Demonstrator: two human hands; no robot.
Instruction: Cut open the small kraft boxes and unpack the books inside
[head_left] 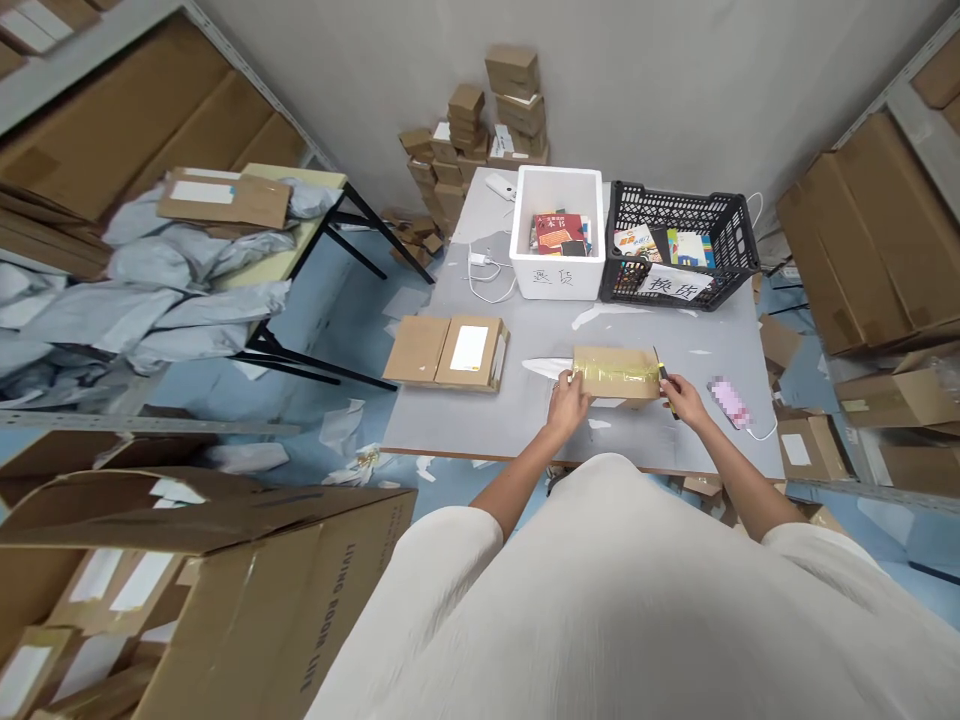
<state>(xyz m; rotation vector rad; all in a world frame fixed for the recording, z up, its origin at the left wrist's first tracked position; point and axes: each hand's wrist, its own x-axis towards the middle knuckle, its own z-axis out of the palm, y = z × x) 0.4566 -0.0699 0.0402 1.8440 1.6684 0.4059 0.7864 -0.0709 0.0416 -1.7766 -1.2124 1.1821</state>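
A small cardboard box (619,372) with yellowish tape along its upper face lies on the grey table (465,430) in front of me. My left hand (569,402) grips its left end, fingers closed over the edge. At the box's right end, my right hand (681,398) is closed around a utility knife (664,377) with a yellow and black handle. The knife's thin blade points up and away, close to the box's right edge. Whether the blade touches the tape I cannot tell.
Behind the box stand a white foam box (559,280) and a black crate (739,270), both holding books. A labelled carton (469,352) lies left, a phone (729,402) with a cable right. Grey parcels (142,310) cover the side table; a large carton (300,590) stands lower left.
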